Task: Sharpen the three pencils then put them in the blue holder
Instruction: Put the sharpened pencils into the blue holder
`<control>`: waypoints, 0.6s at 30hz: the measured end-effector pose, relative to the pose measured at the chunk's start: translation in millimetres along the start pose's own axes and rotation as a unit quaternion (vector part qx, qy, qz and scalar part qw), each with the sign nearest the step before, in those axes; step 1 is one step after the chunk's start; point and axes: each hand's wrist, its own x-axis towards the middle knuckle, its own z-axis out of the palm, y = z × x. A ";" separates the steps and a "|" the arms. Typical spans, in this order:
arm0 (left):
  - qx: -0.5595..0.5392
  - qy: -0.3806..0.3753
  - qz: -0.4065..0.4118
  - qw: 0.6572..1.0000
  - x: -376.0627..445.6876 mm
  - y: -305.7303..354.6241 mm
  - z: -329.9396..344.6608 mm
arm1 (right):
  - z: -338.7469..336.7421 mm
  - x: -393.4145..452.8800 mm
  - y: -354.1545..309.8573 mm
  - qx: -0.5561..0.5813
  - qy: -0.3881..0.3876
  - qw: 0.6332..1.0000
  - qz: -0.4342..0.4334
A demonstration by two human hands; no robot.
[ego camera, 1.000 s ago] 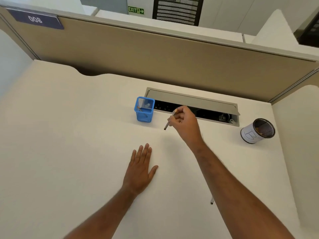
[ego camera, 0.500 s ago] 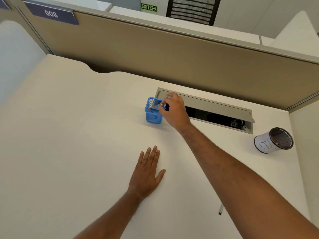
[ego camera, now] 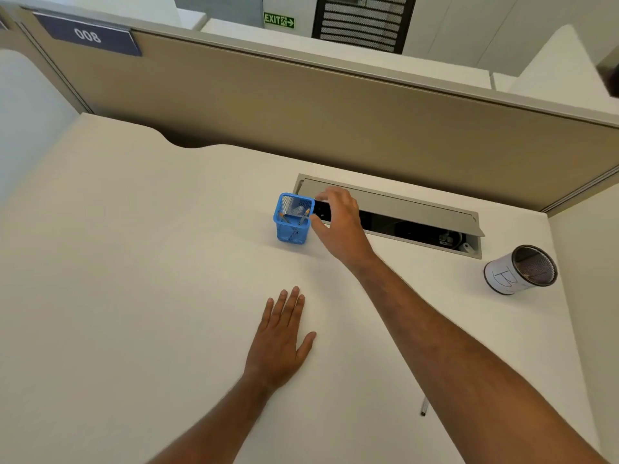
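Observation:
A blue mesh holder [ego camera: 292, 229] stands on the white desk [ego camera: 134, 279] near the cable tray. Two pencils [ego camera: 303, 216] lean inside it, tips up. My right hand [ego camera: 338, 226] hovers just to the holder's right, fingers spread and holding nothing. Flat on the desk, palm down, lies my left hand [ego camera: 279, 343], nearer to me. The end of a third pencil [ego camera: 424, 407] pokes out from under my right forearm; the rest of it is hidden.
An open grey cable tray [ego camera: 395, 204] is sunk into the desk behind the holder. A white cylindrical mesh cup [ego camera: 517, 271] marked with a B lies tilted at the right. A beige partition [ego camera: 301, 112] closes the back.
My right hand carried a pencil to the blue holder, let it go inside, and now hangs with fingers spread beside it. The left hand has stayed flat.

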 end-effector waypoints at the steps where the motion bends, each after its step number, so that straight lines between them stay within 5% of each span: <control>1: 0.000 0.001 0.000 1.000 -0.2 -0.5 0.3 | -8.3 -9.4 2.1 0.008 0.020 1.000 0.002; 10: -0.003 0.017 0.006 1.000 0.5 -1.2 3.1 | -85.4 -143.0 72.5 -0.034 0.010 0.974 0.225; 18: 0.007 0.012 0.004 1.000 0.9 -1.1 2.2 | -100.5 -252.9 129.1 -0.195 -0.033 0.916 0.350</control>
